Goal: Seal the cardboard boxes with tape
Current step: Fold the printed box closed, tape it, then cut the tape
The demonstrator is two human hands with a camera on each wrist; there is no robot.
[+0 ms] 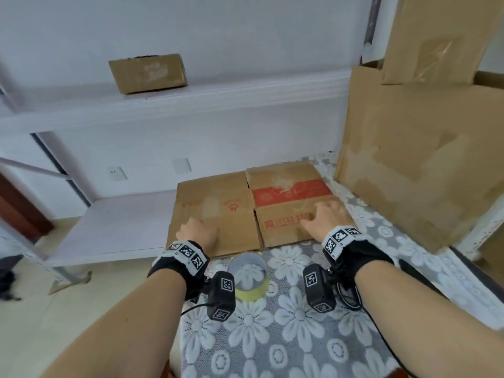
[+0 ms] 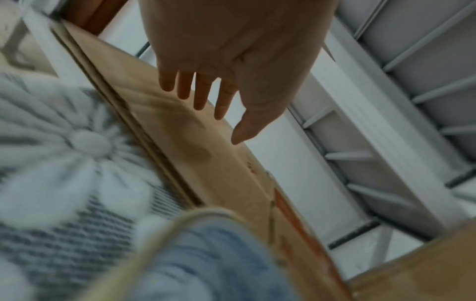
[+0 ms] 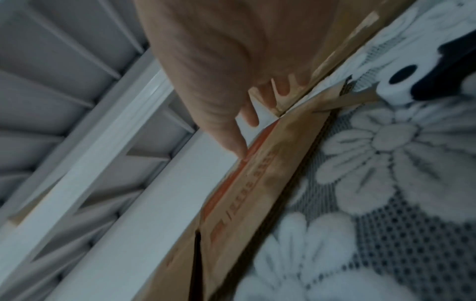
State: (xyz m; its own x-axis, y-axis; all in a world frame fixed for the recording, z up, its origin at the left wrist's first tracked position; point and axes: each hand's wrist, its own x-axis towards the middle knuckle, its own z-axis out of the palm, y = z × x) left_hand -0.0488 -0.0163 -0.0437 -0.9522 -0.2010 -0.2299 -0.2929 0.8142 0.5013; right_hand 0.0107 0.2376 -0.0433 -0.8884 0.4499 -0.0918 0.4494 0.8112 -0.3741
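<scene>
I see the flattened box (image 1: 253, 205) lying on the flowered cloth (image 1: 286, 336), its far and left part overhanging the cloth's edge above a white shelf (image 1: 114, 227). My left hand (image 1: 197, 231) rests on the box's left panel and my right hand (image 1: 324, 215) on its right, red-banded panel, both with fingers spread fairly straight and gripping nothing. The tape roll (image 1: 249, 276) stands just beside the box's near edge, between my wrists, while 1 tall carton (image 1: 420, 165) stands close to the box's right edge.
</scene>
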